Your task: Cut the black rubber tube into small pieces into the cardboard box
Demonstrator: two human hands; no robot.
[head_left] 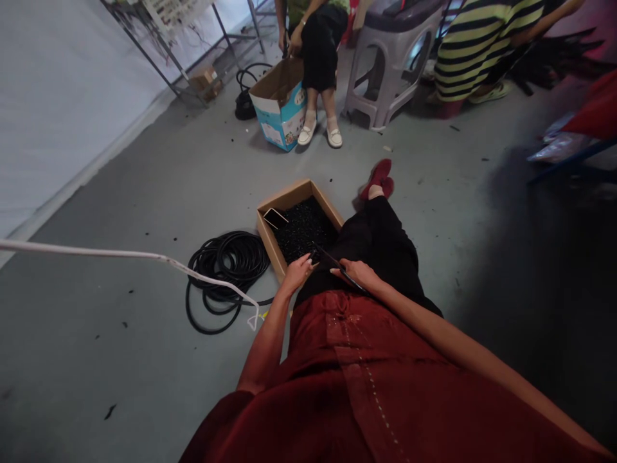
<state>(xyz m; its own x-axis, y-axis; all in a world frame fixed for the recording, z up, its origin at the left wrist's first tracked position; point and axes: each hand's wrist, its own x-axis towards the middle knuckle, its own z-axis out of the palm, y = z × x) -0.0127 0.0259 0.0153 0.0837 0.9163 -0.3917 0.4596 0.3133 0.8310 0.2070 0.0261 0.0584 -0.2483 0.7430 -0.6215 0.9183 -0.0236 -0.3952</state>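
My left hand (297,273) is closed in a pinch at the near edge of an open cardboard box (270,247). A small black piece (315,256) shows at its fingertips; its kind is hard to make out. My right hand (361,275), over my lap, is closed on a long thin dark tool (329,257). The tool's tip points forward and left, close to the left fingertips. Many small black bits (306,225) fill the box, and a flat dark rectangular thing with a pale edge (276,218) lies on them. Beside the box is a coil of black cord (226,260), passing behind my left forearm.
A white cable (144,255) hangs across the left side, ending near my left forearm. Ahead, a seated person holds something dark over a blue-and-white carton (284,119). A grey plastic stool (388,64) and a person in striped clothing are farther right. Black scraps dot the floor.
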